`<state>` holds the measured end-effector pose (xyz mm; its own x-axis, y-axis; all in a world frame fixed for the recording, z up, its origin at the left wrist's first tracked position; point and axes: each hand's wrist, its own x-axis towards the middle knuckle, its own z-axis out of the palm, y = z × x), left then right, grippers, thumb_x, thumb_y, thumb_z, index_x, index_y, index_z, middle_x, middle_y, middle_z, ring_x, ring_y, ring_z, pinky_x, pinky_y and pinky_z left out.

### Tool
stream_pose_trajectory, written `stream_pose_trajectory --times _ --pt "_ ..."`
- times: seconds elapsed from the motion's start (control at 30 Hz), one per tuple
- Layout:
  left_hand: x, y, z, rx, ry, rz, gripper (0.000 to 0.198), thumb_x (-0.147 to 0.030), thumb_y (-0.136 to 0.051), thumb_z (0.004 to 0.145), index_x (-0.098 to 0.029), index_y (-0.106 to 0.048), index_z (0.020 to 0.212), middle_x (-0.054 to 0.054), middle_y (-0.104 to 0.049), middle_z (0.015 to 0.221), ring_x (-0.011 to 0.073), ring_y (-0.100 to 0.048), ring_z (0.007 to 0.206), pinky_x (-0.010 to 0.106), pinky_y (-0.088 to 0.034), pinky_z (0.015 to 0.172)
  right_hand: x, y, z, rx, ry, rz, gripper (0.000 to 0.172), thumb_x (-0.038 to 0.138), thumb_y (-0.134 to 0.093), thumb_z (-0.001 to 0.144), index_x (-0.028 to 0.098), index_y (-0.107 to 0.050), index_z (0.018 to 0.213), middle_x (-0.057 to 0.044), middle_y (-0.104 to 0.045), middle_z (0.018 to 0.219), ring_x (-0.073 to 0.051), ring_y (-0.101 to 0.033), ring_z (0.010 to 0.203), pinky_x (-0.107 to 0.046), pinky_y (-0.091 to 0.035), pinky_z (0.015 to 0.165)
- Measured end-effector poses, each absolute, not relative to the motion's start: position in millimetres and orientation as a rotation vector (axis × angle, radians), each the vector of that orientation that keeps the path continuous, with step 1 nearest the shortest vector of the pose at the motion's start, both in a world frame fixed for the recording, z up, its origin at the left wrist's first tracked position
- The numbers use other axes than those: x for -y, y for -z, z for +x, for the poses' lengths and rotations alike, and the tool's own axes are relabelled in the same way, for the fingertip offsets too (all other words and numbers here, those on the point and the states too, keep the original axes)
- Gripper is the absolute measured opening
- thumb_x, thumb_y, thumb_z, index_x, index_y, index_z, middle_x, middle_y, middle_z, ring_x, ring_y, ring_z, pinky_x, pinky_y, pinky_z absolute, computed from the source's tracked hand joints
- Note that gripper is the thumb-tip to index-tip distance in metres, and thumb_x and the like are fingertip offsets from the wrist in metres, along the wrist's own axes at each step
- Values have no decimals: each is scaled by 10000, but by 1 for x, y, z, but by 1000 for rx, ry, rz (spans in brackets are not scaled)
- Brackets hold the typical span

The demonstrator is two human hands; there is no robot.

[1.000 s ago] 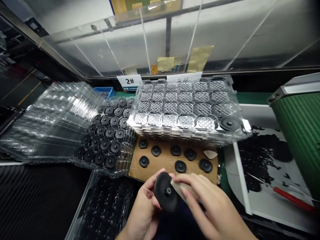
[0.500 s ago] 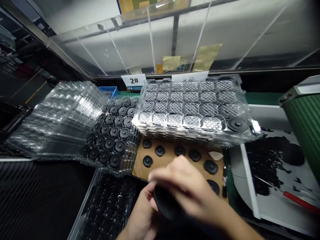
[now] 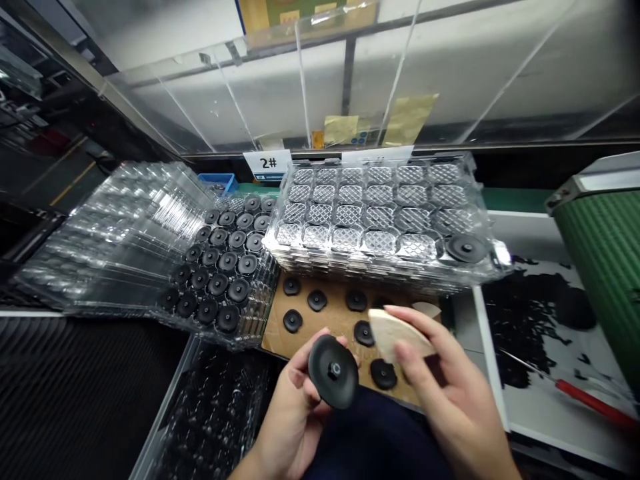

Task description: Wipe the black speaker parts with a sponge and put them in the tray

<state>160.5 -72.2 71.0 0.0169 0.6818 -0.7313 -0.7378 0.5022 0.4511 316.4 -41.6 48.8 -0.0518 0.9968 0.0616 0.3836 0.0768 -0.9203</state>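
left hand [image 3: 293, 413] pinches black disc [image 3: 333, 371] by rim, above cardboard [image 3: 330, 319]. right hand [image 3: 443, 393] clamps pale wedge [image 3: 397, 331] just beside disc. disc looks light, stiff, smooth; rim best hold, away from centre hub. tray [image 3: 385, 220] behind.

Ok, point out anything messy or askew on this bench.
Black scraps lie scattered over the white sheet at right, and the clear trays at left are fanned askew. A lone disc sits in the otherwise empty top tray.
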Motion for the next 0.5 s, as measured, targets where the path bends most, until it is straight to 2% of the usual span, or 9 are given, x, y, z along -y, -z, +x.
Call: stream_pose_trajectory --times 0.07,0.13,0.23,0.33,0.43,0.5 --pt "71 -68 159 -1093 -1088 -9 587 -292 -847 478 -236 -672 1035 76 -711 1042 244 -650 952 248 -498 719 39 -71 304 1751 -840 -1117 293 208 -476 887 220 -528 1176 -57 -665 1005 -189 -619 857 -288 -484 735" --pt "70 -66 157 -1090 -1118 42 577 -325 -832 506 -248 -662 1053 78 -697 1083 249 -639 977 269 -503 747 38 -85 294 1936 -921 -893 307 126 -471 871 203 -527 1162 -33 -679 945 -163 -614 797 -284 -461 733" --pt "70 -67 158 -1093 -1151 63 510 -306 -846 478 -249 -695 962 47 -720 1013 217 -655 911 270 -504 760 33 -95 283 2027 -1046 -884 270 70 -477 843 204 -560 1061 -7 -685 909 -140 -610 757 -274 -444 712" --pt "70 -76 165 -1034 -1118 87 330 -317 -824 525 -209 -725 821 30 -738 855 177 -654 840 260 -483 783 29 -97 283 1928 -813 -934 264 72 -448 848 170 -550 1070 -46 -678 856 -164 -585 698 -305 -430 657" --pt "69 -88 167 -1013 -1133 32 450 -308 -852 463 -245 -721 890 13 -740 916 165 -648 876 251 -461 837 34 -97 299 2050 -887 -786 289 65 -445 852 194 -541 1093 -36 -679 884 -160 -596 730 -290 -437 676" --pt "68 -91 165 -1013 -1100 -14 553 -302 -877 377 -250 -720 905 15 -743 939 154 -652 853 232 -468 809 40 -96 314 2168 -982 -805 287 63 -452 850 211 -545 1077 -19 -674 894 -146 -596 735 -269 -434 673"
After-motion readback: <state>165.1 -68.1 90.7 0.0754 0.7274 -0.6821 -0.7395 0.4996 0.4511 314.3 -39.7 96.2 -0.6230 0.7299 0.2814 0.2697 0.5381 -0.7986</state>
